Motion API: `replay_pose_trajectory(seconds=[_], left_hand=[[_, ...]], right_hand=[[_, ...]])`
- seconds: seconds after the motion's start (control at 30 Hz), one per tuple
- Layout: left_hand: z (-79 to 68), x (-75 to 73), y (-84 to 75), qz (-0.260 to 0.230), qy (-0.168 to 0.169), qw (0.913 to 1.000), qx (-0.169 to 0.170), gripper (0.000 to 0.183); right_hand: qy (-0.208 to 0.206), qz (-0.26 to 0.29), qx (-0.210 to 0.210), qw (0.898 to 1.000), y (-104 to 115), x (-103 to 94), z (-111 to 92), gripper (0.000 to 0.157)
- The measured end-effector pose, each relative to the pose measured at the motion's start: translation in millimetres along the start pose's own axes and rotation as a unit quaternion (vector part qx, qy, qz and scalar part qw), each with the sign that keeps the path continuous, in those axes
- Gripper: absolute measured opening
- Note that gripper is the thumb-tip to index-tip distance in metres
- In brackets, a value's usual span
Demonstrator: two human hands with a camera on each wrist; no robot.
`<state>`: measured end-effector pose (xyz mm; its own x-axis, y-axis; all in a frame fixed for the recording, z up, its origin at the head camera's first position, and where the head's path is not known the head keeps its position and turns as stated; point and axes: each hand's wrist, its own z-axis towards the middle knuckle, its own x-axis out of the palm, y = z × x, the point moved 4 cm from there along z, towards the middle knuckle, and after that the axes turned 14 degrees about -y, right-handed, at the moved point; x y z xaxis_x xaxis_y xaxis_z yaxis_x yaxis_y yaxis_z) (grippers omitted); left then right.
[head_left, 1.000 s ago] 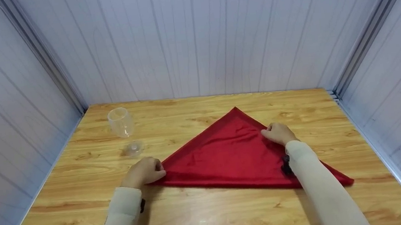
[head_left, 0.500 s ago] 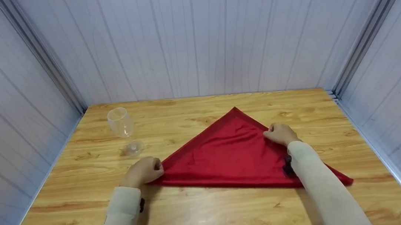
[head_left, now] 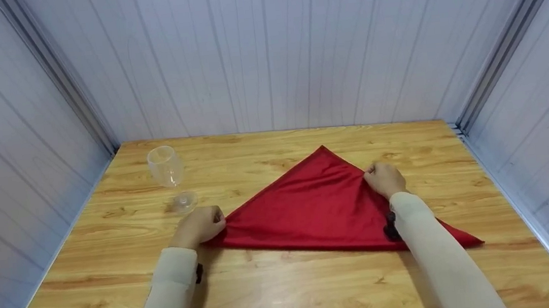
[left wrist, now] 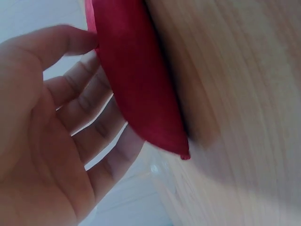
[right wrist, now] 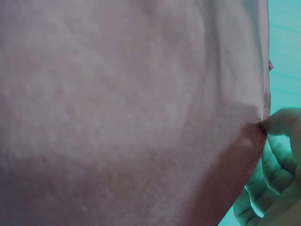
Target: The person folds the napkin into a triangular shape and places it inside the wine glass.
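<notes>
A shiny red cloth (head_left: 305, 207), folded into a triangle with its point toward the back wall, lies on the wooden table. My left hand (head_left: 200, 227) pinches the cloth's edge near its left corner, thumb on one side and fingers on the other in the left wrist view. Below that pinch the cloth's corner (left wrist: 164, 134) hangs past the fingers. Halfway along the right slanting edge, my right hand (head_left: 384, 179) pinches the hem between thumb and fingertips. Creases run from this pinch across the cloth. My right forearm hides part of the right side.
A clear stemmed wine glass (head_left: 166, 168) stands upright at the back left, its foot (head_left: 184, 201) just beyond my left hand. Pale panelled walls (head_left: 264, 53) enclose the wooden table (head_left: 269, 297) at the back and both sides.
Both hands have shifted slightly away from me with the cloth edges. The darker hem band along the left slanting edge is now covered, and the near fold sits slightly farther back.
</notes>
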<state>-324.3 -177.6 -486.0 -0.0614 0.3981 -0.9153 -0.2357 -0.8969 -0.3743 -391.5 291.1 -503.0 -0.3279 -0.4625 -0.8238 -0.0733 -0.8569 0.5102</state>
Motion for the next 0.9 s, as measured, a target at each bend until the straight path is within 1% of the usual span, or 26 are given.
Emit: replay_pose_trajectory(seconds=[0.23, 0.3, 0.47, 0.6, 0.77, 0.9], left_hand=[[6.5, 0.2, -1.8, 0.003, -0.018, 0.9997, -0.019, 0.009], [7.0, 0.9, -1.9, 0.008, -0.014, 0.9996, -0.024, 0.009], [5.1, 3.8, -0.8, 0.010, 0.007, 0.9994, -0.033, 0.010], [5.0, 4.9, 0.8, -0.004, 0.014, 0.9994, -0.030, 0.008], [4.7, 4.6, 1.0, -0.008, 0.009, 0.9997, -0.023, 0.004], [4.3, 4.6, 1.4, -0.011, 0.002, 0.9996, -0.025, 0.005]], right_hand=[[-0.018, 0.003, 0.003, 1.000, 0.7, -0.3, 2.4, 0.028], [-0.007, 0.003, 0.001, 1.000, 0.3, 0.4, 2.7, 0.030], [0.044, 0.007, 0.002, 0.999, -2.1, 1.5, 2.3, 0.035], [0.057, 0.014, 0.001, 0.998, -3.1, -1.0, 2.0, 0.031], [0.054, 0.018, 0.006, 0.998, -4.9, -1.4, 1.2, 0.026], [0.027, 0.030, 0.009, 0.999, -5.2, -0.4, 1.6, 0.028]])
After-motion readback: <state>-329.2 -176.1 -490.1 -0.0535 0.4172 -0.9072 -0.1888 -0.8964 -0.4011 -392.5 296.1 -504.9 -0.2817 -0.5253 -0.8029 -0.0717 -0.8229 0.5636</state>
